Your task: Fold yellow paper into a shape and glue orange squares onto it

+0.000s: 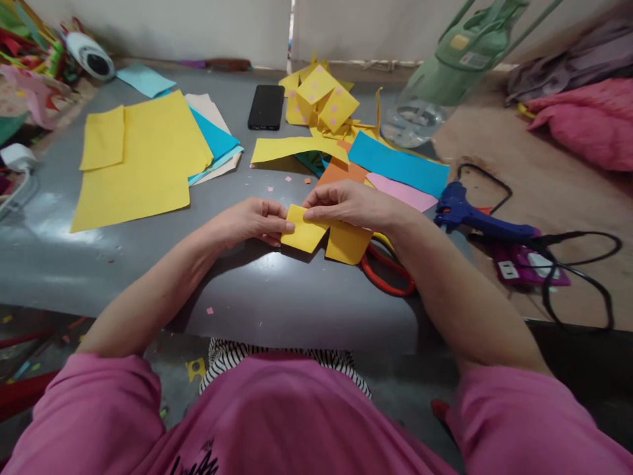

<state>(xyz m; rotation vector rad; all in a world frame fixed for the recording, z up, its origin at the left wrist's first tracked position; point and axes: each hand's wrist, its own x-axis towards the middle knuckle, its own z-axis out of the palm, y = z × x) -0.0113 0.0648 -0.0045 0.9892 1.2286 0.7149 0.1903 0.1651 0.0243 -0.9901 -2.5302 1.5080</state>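
Between my two hands is a folded yellow paper piece, cut with a notch along its near edge. My left hand pinches its left end between thumb and fingers. From above, my right hand grips the top edge, thumb pressed on the paper. The piece's right flap hangs below my right hand. Red-handled scissors lie by my right forearm, their blades hidden. Yellow paper shapes with pink dots stand farther back on the table.
Large yellow sheets lie at the left over blue and cream paper. A black phone is at the back. Blue, orange and pink strips lie beyond my right hand. A blue glue gun, its cable and a green bottle are at the right.
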